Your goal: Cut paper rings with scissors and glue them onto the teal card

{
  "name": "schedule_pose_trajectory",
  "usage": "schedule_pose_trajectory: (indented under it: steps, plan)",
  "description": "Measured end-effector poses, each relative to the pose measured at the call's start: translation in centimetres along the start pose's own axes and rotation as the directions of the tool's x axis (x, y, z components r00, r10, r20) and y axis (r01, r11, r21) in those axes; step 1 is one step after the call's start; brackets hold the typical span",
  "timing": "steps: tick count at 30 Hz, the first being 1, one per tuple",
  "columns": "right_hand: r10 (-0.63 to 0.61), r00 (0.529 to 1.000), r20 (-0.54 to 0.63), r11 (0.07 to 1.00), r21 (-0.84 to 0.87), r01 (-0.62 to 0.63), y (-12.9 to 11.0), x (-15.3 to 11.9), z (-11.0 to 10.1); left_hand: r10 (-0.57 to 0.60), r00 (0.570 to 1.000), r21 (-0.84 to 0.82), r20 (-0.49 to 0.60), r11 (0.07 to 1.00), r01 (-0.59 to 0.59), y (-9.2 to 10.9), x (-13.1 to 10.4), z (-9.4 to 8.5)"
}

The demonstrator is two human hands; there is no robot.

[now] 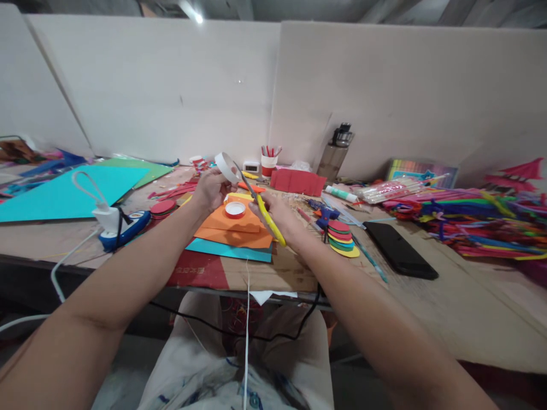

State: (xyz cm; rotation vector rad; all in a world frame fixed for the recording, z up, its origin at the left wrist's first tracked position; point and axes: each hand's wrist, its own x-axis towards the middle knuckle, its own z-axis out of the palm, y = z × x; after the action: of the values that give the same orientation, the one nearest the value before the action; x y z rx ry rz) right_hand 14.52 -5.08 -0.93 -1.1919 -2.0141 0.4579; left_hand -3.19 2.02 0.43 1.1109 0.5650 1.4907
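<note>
My left hand [211, 189] is closed on a roll of white tape [226, 168], held up above the table. My right hand [276, 210] grips yellow-handled scissors [269, 218], whose dark blades point up and left, close to the tape roll. Whether the blades touch the tape is too small to tell. Below and between my hands, a small white disc with a red rim [235, 210] lies on orange sheets [239, 235]. A turquoise sheet [256, 251] shows under the orange ones, on brown cardboard [290, 273].
To the right are stacked coloured discs [341, 234], a black phone [400, 249] and colourful pipe cleaners [482, 222]. A bottle [335, 154] stands at the back. To the left lie a large turquoise sheet [68, 191], a blue power strip [123, 230] and red discs [162, 209].
</note>
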Motion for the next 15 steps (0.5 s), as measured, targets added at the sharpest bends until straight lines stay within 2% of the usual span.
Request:
schedule_pose_trajectory:
  steps: [9,15]
  plan:
    - [0.000,1.000,-0.009,0.999,-0.036,-0.001,-0.20,-0.01,-0.14,-0.053,0.999,0.040,0.005,0.998,0.053,0.40,-0.28,-0.08]
    - [0.006,1.000,0.010,0.999,-0.051,-0.006,-0.60,-0.20,-0.35,0.070,0.997,0.075,-0.028,0.995,-0.068,0.82,-0.40,0.17]
